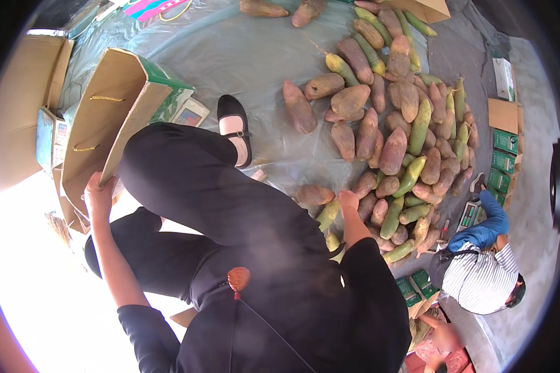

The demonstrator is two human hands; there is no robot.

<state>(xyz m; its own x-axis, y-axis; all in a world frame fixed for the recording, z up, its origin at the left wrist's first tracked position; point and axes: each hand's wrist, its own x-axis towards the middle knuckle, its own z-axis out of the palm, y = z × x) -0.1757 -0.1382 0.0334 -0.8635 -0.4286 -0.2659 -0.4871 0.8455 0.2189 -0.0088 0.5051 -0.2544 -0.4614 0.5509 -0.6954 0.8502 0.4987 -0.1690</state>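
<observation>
With its fingers closed over the near edge of an open cardboard carton (103,109), my left hand (98,198) holds the carton beside my knee. The carton is tan inside, with green printed sides and yellow rope handles. My right hand (348,200) reaches down at the near-left edge of a large heap of brownish-purple tubers (394,150) and long green radishes (420,127). Its fingers are hidden, so what it grips, if anything, does not show. Close beside it lie a reddish-brown tuber (314,194) and a yellow-green radish (328,215).
Clear plastic sheeting (230,62) covers the ground around my shoe (235,127). More cartons (25,102) stand at the left. Green boxes (503,163) line the right. A person in a striped top (479,280) crouches near a scale (468,216); another person (445,342) is at lower right.
</observation>
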